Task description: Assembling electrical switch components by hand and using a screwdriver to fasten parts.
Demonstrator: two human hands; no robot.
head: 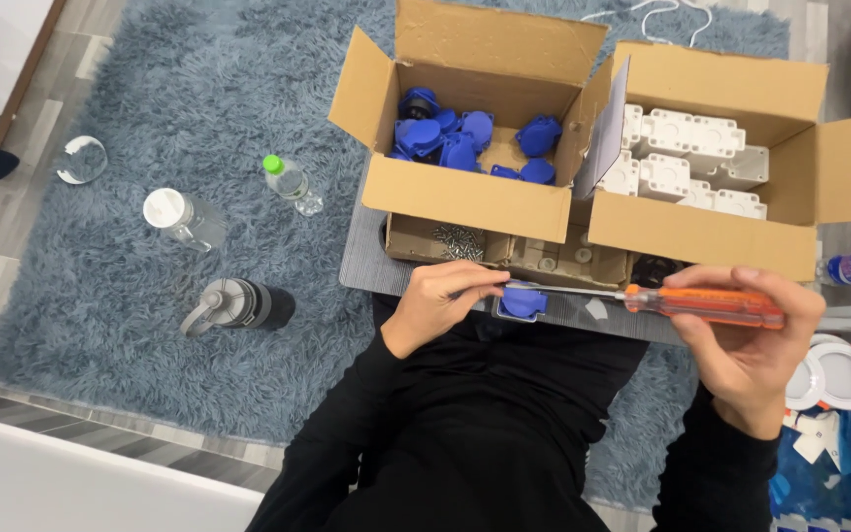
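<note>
Screwdriver work on a blue socket cover at the edge of a small grey desk.

Head view: the right hand (741,350) is closed around the orange-handled screwdriver (701,303), whose shaft runs left to the blue plastic cover with white frame (523,301) lying on the grey desk (366,261); the left hand (437,300) pinches the shaft tip against that piece. Behind stand an open cardboard box of loose blue covers (465,138) and an open cardboard box of white plastic housings (687,153), both well filled, so by my judgement most pieces remain unassembled. A shallow tray of small metal screws (460,240) sits just beyond the left hand.
</note>
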